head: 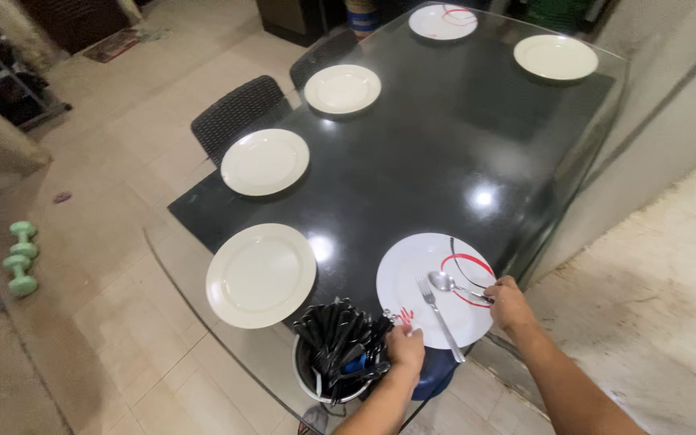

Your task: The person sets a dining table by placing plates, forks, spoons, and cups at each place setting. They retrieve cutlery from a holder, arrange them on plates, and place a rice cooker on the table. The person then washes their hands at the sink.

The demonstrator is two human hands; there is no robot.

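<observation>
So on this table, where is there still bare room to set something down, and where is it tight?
The widest bare stretch of the table runs down its dark middle, between the three cream plates on one side and the far cream plate on the other. The near edge is crowded: cutlery holder, red-patterned plate with fork and spoon, both hands.

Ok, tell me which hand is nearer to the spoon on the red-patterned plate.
Right. The right hand is at the spoon, fingers on its handle end over the red-patterned plate. The left hand is lower, at the plate's near edge beside the cutlery holder.
</observation>
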